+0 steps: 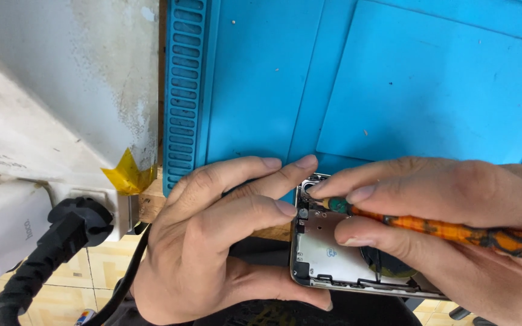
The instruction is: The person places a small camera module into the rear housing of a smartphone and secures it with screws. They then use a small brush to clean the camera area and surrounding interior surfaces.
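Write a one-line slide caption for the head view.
Left hand steadies an opened phone at the edge of a blue work mat while the right hand holds an orange-handled screwdriver on it.

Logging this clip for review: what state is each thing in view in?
Phone: opened, internals exposed, held at the mat's edge.
Screwdriver: orange handle, tip down at the phone's top corner.
Left hand: gripping the phone.
Right hand: closed on the screwdriver.
Black plug: plugged into a socket.
Blue mat: lying flat.

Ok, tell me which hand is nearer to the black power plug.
Left. The left hand steadies the opened phone just right of the black plug. The right hand is farther right, beyond the phone, gripping an orange screwdriver.
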